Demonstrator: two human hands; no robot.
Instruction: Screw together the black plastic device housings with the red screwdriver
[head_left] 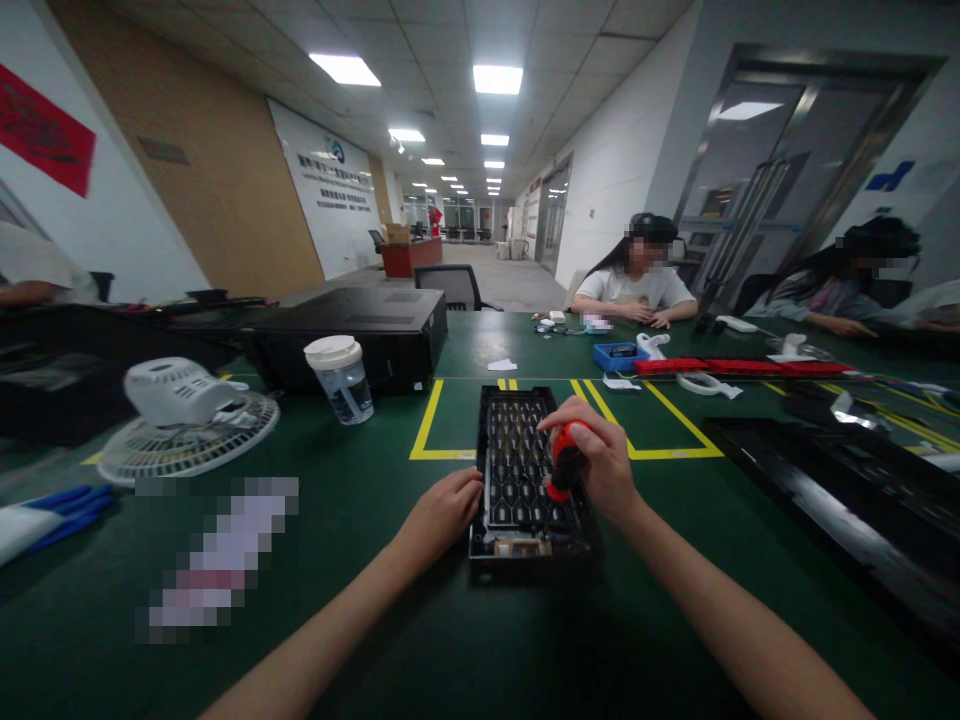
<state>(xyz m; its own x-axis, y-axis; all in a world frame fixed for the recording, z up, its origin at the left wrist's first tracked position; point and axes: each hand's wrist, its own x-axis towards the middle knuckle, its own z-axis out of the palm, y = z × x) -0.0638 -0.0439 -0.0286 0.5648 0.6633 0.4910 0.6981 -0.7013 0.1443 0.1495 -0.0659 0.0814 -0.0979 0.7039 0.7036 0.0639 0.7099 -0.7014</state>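
In front of me on the green table lies a black rectangular housing (pixel 517 515) with rows of shiny cells in a honeycomb-like grid. A tan strip runs across its near end. My right hand (pixel 604 460) is closed around a screwdriver (pixel 564 468) with a red and black handle, held over the right side of the housing. The screwdriver's tip is too dark to make out. My left hand (pixel 450 500) grips the housing's left edge, with its fingertips partly hidden behind the rim.
To the left are a lidded cup (pixel 341 385), a white fan (pixel 187 420), blue-handled pliers-like tools (pixel 67 515) and a large black case (pixel 352 330). A long black panel (pixel 825 500) lies right. Beyond sit a blue bin (pixel 619 356), red strips (pixel 705 367) and a seated person (pixel 637 280).
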